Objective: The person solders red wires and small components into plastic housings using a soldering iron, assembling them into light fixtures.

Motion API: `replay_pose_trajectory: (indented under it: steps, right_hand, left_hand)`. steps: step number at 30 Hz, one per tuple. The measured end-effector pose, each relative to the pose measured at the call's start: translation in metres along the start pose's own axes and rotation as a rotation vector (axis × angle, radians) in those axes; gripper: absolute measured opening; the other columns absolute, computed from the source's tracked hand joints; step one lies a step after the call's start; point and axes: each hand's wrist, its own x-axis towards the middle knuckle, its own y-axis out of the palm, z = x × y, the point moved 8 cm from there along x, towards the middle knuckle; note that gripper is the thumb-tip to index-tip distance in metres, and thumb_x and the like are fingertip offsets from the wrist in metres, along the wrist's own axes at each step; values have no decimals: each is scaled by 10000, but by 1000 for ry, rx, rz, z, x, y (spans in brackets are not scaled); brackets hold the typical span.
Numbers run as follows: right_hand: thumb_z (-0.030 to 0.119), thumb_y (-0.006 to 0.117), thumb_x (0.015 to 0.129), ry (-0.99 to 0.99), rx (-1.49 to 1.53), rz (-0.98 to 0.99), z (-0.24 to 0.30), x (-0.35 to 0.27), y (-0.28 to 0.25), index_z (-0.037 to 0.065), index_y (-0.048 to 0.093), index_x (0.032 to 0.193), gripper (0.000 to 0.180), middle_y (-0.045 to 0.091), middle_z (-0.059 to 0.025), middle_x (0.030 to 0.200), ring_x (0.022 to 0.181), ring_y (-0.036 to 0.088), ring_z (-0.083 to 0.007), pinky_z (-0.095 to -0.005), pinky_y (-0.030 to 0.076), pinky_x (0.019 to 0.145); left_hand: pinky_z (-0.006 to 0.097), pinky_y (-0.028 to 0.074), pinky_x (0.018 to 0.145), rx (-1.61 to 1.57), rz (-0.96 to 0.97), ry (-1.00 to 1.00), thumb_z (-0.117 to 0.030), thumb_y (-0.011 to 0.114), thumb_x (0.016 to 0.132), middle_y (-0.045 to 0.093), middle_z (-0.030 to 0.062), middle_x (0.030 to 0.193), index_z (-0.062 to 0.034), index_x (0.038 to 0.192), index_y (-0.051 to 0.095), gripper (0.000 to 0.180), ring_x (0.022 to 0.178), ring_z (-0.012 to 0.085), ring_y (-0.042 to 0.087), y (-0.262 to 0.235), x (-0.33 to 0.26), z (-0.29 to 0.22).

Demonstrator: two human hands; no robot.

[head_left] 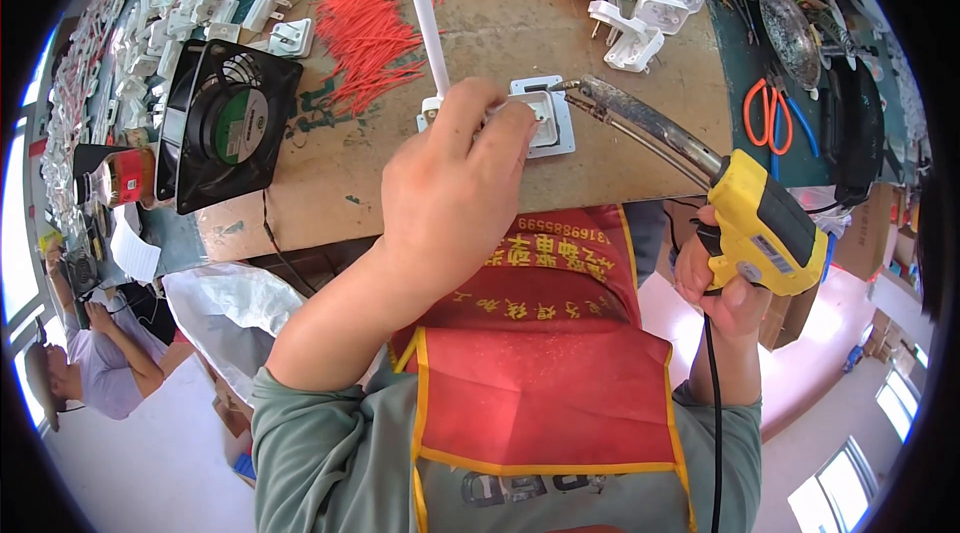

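My left hand is closed, thumb and fingers together on a white plug housing. The housing lies in a pale square plate on the work board, and the fingers hide part of it. Just left of the fingertips stands a white tube with a red wire at its top end. My right hand is wrapped round the handle of a yellow and black soldering gun. The gun's long metal barrel points left, its tip close to the right side of the plate.
Cut red wires lie in a heap behind my left hand. A black fan stands at the left. White plug shells are piled along the back. Orange-handled cutters lie at the right. Far left, another person sits.
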Motion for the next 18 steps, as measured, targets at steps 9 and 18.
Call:
replay_pose_trajectory:
  steps: [9,18]
  right_hand:
    - [511,817,688,28,-16,15,-1,1,6,-14,424,1303,898,476,-14,663,514,477,-115,-239,387,474]
    - [531,813,663,84,-65,-11,-3,-4,2,-60,480,1241,891,535,-32,676,519,472,-87,-214,367,461]
  left_hand:
    - [349,525,549,-77,-15,-98,-102,664,816,587,43,1027,-66,881,623,84,653,250,635,0,1,5]
    - [323,514,609,-115,44,-217,-60,678,780,638,60,955,-49,838,644,69,706,243,636,1,5,8]
